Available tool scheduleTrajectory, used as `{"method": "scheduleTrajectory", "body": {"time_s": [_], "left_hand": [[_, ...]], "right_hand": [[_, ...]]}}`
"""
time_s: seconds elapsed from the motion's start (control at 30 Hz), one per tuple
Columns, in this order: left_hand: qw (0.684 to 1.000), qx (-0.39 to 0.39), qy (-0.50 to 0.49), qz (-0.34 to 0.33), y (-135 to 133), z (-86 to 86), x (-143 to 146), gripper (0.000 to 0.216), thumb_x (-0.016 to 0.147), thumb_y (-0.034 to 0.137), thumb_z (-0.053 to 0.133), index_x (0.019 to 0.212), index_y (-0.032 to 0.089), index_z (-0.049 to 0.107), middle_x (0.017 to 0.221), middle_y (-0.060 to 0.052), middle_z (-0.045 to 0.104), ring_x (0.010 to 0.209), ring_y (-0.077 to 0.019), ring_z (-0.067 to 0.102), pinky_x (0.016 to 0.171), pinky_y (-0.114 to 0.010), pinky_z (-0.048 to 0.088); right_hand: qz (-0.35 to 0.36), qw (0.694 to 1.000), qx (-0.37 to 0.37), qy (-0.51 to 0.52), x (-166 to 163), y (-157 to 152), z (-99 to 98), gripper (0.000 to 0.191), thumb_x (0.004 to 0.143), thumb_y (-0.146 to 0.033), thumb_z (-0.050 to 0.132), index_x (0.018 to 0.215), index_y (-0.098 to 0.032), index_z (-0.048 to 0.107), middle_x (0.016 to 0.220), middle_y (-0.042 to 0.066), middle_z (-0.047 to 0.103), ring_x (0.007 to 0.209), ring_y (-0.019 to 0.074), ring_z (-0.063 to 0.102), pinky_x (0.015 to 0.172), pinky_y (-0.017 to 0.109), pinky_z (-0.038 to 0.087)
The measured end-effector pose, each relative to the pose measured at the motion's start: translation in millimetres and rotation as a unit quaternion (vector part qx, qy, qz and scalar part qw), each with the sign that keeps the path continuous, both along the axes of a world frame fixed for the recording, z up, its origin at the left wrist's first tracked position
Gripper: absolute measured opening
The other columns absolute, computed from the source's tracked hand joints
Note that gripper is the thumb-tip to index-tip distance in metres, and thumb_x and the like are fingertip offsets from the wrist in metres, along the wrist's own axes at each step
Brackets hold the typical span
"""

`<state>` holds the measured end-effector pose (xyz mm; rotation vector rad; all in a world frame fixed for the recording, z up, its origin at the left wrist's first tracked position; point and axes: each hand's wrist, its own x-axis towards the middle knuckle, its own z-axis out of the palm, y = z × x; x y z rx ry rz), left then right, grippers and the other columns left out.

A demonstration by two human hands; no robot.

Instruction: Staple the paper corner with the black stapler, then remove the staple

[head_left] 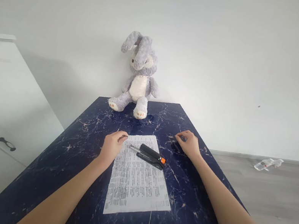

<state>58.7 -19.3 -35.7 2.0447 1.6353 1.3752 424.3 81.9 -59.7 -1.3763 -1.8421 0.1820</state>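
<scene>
A sheet of printed paper (136, 187) lies flat on the dark blue marbled table. On its upper part rests a black stapler (150, 155) with an orange end, its top swung apart from its base and a metal strip sticking out to the left. My left hand (112, 145) is at the paper's upper left corner, fingers curled and pinched together; what is between them, if anything, is too small to tell. To the right of the stapler, over the bare table, my right hand (189, 144) is closed in a pinch, its contents not discernible.
A grey plush rabbit (139, 83) sits at the table's far end against the white wall. A white cabinet (5, 94) with a dark handle stands at the left. Crumpled clear packaging (266, 164) lies on the grey floor at the right.
</scene>
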Motion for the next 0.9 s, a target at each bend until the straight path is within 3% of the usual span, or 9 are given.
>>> {"method": "scheduleTrajectory", "body": {"time_s": [0.27, 0.47, 0.63, 0.9], "left_hand": [[0.994, -0.032, -0.093, -0.043, -2, 3.5, 6, 0.006, 0.081, 0.027, 0.075, 0.087, 0.026, 0.076, 0.09, -0.004, 0.076, 0.087, -0.0264, 0.072, 0.088, -0.039, 0.055], [0.994, -0.043, -0.074, -0.075, -1, 0.0, 11, 0.01, 0.078, 0.028, 0.08, 0.087, 0.025, 0.077, 0.089, -0.004, 0.076, 0.08, -0.0244, 0.072, 0.085, -0.038, 0.057], [0.991, -0.062, -0.03, -0.114, -3, -1.4, 14, 0.005, 0.085, 0.028, 0.074, 0.083, 0.024, 0.078, 0.088, -0.004, 0.078, 0.084, -0.0244, 0.072, 0.086, -0.037, 0.055], [0.989, -0.072, -0.09, -0.095, -4, 0.2, 19, 0.011, 0.087, 0.032, 0.071, 0.086, 0.022, 0.076, 0.09, -0.005, 0.077, 0.085, -0.0229, 0.072, 0.088, -0.036, 0.055]], "right_hand": [[0.047, 0.999, -0.001, -0.022, -9, -4, 0.6, 0.02, 0.087, -0.03, 0.06, 0.083, -0.02, 0.076, 0.09, 0.007, 0.071, 0.082, 0.0227, 0.064, 0.079, 0.036, 0.05], [0.064, 0.998, 0.004, -0.027, -13, -7, 1.8, 0.017, 0.088, -0.029, 0.062, 0.083, -0.02, 0.076, 0.089, 0.007, 0.072, 0.08, 0.022, 0.064, 0.078, 0.035, 0.05], [0.098, 0.995, -0.007, -0.03, -18, -11, 2.8, 0.016, 0.088, -0.025, 0.062, 0.083, -0.019, 0.076, 0.09, 0.007, 0.072, 0.078, 0.0206, 0.064, 0.076, 0.034, 0.05], [0.124, 0.992, -0.009, -0.029, -22, -15, 4.6, 0.017, 0.087, -0.024, 0.061, 0.085, -0.019, 0.077, 0.09, 0.007, 0.072, 0.081, 0.0208, 0.065, 0.077, 0.034, 0.052]]}}
